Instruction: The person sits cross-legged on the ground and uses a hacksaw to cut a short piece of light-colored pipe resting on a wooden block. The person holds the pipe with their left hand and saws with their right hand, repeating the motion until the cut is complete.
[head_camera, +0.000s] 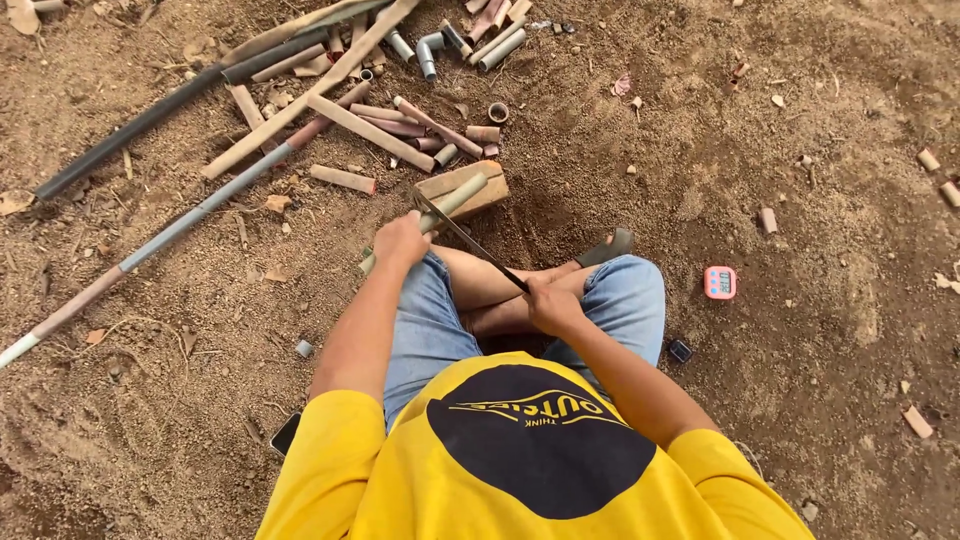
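Left hand (401, 240) closed around pale pipe (440, 210), pinning it on wooden block (478, 192). Right hand (553, 306) clenched on hacksaw (462, 234) handle, blade crossing pipe at 11 o'clock. Pipe offcuts (400, 125) piled at 12 o'clock; pink timer (720, 282) on dirt ground (800, 150) at 3 o'clock.

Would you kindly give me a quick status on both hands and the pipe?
Left hand pinning pipe on wooden block. Right hand gripping hacksaw, blade across pipe. Nothing obstructing.
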